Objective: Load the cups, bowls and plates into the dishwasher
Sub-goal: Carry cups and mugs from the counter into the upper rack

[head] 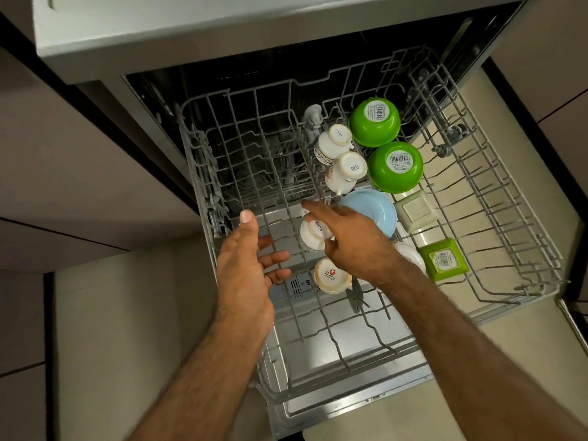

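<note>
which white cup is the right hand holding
The second cup from the front, gripped by the right hand, directly behind the red-logo cup.

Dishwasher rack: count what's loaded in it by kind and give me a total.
White cups, upside down: 4
Round green bowls: 2
Square green dishes: 2
Light blue dish: 1
White piece, mostly hidden: 1
Total: 10

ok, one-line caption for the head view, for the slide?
Right hand on an inverted white cup in the dishwasher rack, green bowls loaded; left hand open.
</note>
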The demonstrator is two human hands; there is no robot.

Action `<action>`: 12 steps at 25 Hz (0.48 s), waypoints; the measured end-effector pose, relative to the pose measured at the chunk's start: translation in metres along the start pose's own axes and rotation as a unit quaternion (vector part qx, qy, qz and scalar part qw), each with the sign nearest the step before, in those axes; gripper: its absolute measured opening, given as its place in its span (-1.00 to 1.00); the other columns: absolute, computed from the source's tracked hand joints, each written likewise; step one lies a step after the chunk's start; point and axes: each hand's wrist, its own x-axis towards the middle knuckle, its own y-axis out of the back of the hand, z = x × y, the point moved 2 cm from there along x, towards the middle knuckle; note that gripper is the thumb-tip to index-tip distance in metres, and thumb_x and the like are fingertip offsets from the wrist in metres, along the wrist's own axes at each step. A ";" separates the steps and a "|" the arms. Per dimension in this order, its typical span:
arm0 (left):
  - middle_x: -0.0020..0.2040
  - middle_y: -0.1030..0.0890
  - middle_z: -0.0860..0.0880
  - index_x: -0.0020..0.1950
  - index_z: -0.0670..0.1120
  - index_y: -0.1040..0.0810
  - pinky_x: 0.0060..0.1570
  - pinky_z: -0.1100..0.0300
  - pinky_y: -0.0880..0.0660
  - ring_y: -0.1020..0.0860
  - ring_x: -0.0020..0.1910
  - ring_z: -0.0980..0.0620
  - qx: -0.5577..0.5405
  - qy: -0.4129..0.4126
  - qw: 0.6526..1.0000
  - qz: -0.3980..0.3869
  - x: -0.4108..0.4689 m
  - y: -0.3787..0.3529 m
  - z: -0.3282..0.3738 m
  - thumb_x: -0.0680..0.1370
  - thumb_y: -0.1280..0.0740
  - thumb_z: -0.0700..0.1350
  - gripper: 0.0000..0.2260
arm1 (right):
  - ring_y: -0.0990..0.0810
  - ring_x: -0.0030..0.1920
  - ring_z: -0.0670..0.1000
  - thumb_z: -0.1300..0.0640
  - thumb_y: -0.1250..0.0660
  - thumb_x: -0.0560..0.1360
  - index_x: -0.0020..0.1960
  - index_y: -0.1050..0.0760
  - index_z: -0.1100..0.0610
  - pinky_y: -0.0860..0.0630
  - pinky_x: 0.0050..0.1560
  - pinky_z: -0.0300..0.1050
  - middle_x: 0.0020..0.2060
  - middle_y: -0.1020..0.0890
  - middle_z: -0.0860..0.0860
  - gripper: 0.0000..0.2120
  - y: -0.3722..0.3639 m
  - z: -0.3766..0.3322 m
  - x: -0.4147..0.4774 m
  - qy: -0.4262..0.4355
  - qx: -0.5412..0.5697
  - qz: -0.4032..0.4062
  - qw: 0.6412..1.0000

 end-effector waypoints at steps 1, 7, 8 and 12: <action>0.15 -0.67 -0.16 0.19 0.05 -0.55 -0.28 0.07 -0.59 -0.68 -0.14 -0.07 -0.001 0.001 1.000 0.001 0.001 0.000 0.002 0.55 -0.32 0.27 -0.63 | -0.56 0.19 0.10 0.37 -0.35 0.40 0.56 -0.22 -0.11 -0.51 0.07 -0.10 0.30 -0.58 0.02 -0.17 -0.002 0.000 0.000 0.002 -0.011 -0.003 1.000; 0.16 -0.66 -0.18 0.20 0.04 -0.54 -0.30 0.08 -0.59 -0.67 -0.14 -0.07 0.016 -0.006 1.000 -0.002 -0.001 -0.004 0.008 0.58 -0.32 0.23 -0.67 | -0.47 0.37 0.12 0.44 -0.32 0.38 0.60 -0.17 -0.08 -0.46 0.16 -0.12 0.48 -0.41 0.06 -0.11 0.001 -0.007 0.001 -0.029 0.003 -0.024 0.999; 0.17 -0.66 -0.18 0.20 0.03 -0.54 -0.28 0.08 -0.59 -0.66 -0.13 -0.07 0.027 -0.013 1.000 -0.006 -0.001 -0.005 0.011 0.59 -0.33 0.21 -0.69 | -0.39 0.44 0.11 0.45 -0.32 0.37 0.60 -0.19 -0.04 -0.41 0.25 -0.15 0.51 -0.37 0.07 -0.11 0.004 -0.009 0.001 -0.029 0.016 -0.021 0.999; 0.16 -0.65 -0.07 0.34 0.03 -0.51 -0.17 0.14 -0.60 -0.66 -0.05 0.03 0.103 -0.075 0.992 -0.013 -0.005 -0.008 0.036 0.61 -0.35 0.13 -0.65 | -0.28 0.51 0.07 0.42 -0.33 0.39 0.57 -0.24 0.10 -0.17 0.32 -0.30 0.53 -0.33 0.08 -0.22 0.018 -0.024 -0.001 -0.043 0.044 0.034 0.998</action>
